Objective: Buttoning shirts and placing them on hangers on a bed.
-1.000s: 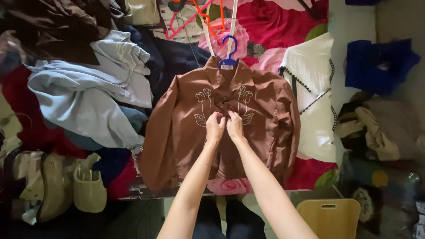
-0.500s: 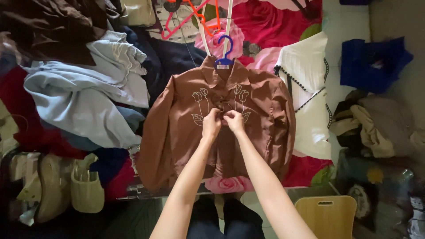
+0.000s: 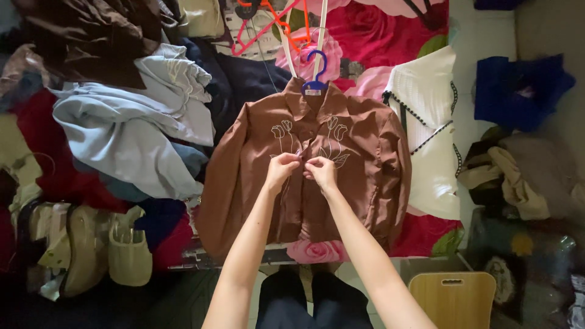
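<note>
Left hand (image 3: 282, 166), right hand (image 3: 321, 170) pinch brown shirt (image 3: 359, 158) placket; blue hanger (image 3: 317, 72) above.

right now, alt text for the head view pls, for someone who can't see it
Two bare hands, left hand and right hand, pinch the front of a brown shirt embroidered with pale flowers, lying on a blue hanger over a rose-print bedcover. Heaped clothes lie to the left.
</note>
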